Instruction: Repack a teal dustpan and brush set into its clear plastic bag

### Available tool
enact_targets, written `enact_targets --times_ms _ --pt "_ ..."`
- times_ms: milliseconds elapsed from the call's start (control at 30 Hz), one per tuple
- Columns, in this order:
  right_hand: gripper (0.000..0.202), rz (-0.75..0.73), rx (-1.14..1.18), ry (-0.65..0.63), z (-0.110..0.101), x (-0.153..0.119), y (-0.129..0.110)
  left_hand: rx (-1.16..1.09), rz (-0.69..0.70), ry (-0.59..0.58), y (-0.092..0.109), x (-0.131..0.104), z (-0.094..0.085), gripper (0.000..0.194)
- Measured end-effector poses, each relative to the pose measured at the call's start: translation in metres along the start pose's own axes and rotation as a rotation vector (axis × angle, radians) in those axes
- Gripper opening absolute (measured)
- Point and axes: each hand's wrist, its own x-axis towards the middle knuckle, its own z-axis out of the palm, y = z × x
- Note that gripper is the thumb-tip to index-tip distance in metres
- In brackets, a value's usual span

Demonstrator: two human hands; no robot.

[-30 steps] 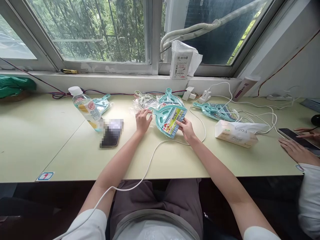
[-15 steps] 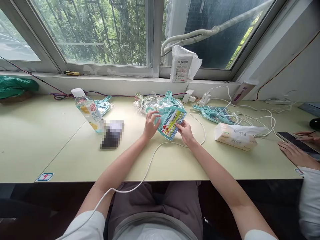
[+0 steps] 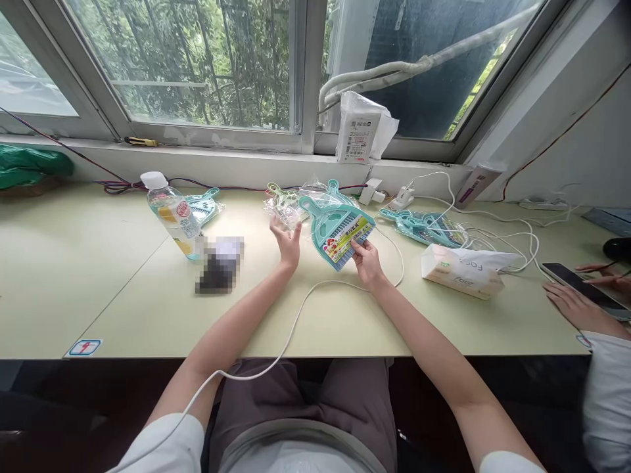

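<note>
A small teal dustpan [image 3: 323, 230] with a blue-striped brush and a yellow label card is tilted in the air over the table. My right hand [image 3: 367, 263] is closed on its lower right corner, thumb over the label. To the left of the dustpan, my left hand [image 3: 286, 246] is raised with thumb and fingers apart, not touching it. Just beyond its fingertips lies crumpled clear plastic wrap [image 3: 283, 205], with a pale green handle showing. Another teal handle [image 3: 334, 188] pokes out behind the held dustpan.
A drink bottle [image 3: 172, 213] and a blurred dark item [image 3: 217, 269] stand at left. To the right are wrapped teal dustpans [image 3: 424, 225], a tissue pack [image 3: 461, 270] and tangled white cables. One white cable [image 3: 300, 309] crosses the table front. Another person's hand [image 3: 584, 305] rests far right.
My left hand has let go of the dustpan and moved left, its fingers spreading. My right hand still holds the dustpan, now turned so its handle points up and left.
</note>
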Motion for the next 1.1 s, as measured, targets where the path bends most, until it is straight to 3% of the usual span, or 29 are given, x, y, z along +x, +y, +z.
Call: enact_targets --times_ms 67,167,433,500,600,800,1100 --pt "0.041 -0.004 0.003 -0.007 0.001 0.0 0.001 -0.258 -0.197 -0.155 -0.005 0.005 0.002 0.076" --pt "0.041 -0.001 -0.003 -0.001 0.003 -0.001 0.001 -0.473 -0.326 -0.354 -0.007 0.006 0.004 0.071" --pt "0.04 -0.023 -0.02 0.002 0.005 -0.003 -0.007 -0.459 -0.476 -0.739 0.0 -0.007 0.007 0.04" --pt "0.041 -0.012 -0.004 -0.006 0.005 -0.003 -0.009 -0.443 -0.51 -0.751 0.0 -0.008 0.007 0.038" --pt "0.041 0.011 -0.01 -0.016 0.007 -0.005 -0.009 -0.479 -0.465 -0.655 0.0 -0.006 0.006 0.04" --pt "0.04 -0.018 -0.084 0.008 0.012 -0.011 -0.011 -0.495 -0.364 -0.47 0.0 0.005 -0.002 0.067" --pt "0.033 -0.088 -0.021 0.158 -0.007 0.001 -0.011 -0.592 -0.316 -0.481 0.002 0.022 -0.015 0.084"
